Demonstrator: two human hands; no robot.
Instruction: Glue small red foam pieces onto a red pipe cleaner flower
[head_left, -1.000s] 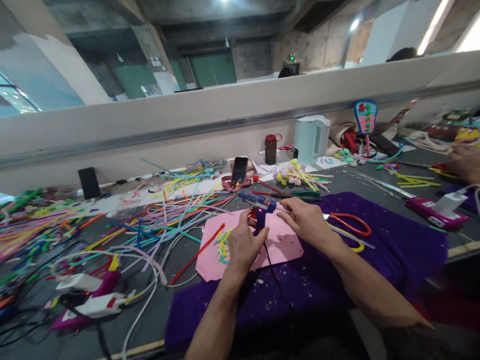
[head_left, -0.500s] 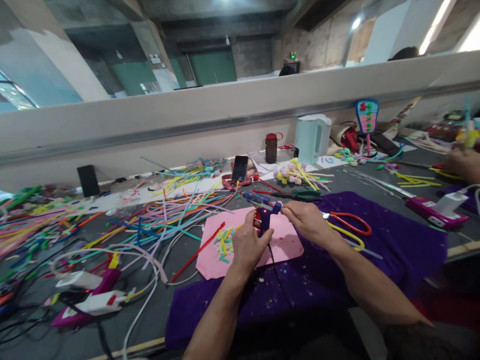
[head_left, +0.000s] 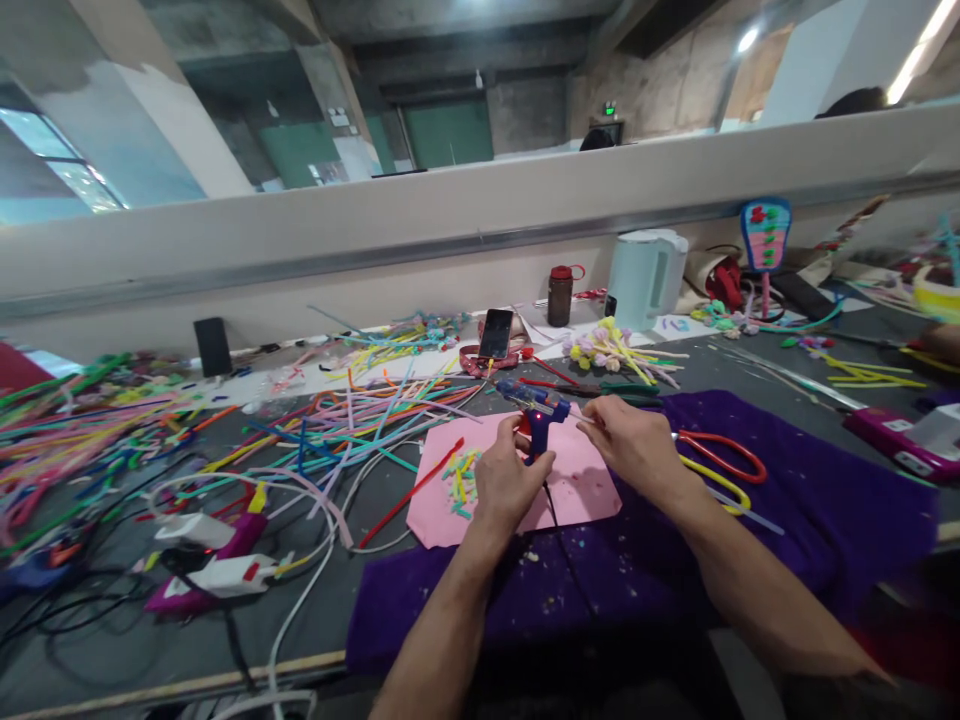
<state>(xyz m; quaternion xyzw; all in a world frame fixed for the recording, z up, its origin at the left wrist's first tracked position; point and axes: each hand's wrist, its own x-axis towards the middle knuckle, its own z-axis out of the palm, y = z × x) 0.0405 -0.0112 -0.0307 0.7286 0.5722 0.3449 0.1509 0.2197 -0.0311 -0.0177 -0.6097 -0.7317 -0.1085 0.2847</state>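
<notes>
My left hand [head_left: 510, 475] is wrapped round the handle of a blue hot glue gun [head_left: 541, 408], whose red light is lit and nozzle points left. Just behind the gun, my right hand [head_left: 626, 440] is closed in a pinch on a pale glue stick [head_left: 576, 411] at its rear end; the fingers hide most of the stick. Beneath both hands lies a pink sheet [head_left: 581, 490] on a purple cloth [head_left: 480, 610]. Small cut yellow and teal pieces [head_left: 463, 485] are heaped on the sheet, beside a red pipe cleaner [head_left: 412, 492].
Red-and-yellow-handled scissors [head_left: 724, 460] rest on the cloth at right. Many pipe cleaners [head_left: 352, 420] spread across the left. Power strips [head_left: 217, 570] with cables lie at front left. A phone [head_left: 496, 335], bottle [head_left: 560, 297] and kettle [head_left: 646, 280] stand behind. Another person's hand [head_left: 943, 342] is at far right.
The view has shifted, so the table items appear farther right. My right hand has drawn back slightly from the gun's rear, showing a short pale length between. My left hand keeps its grip.
</notes>
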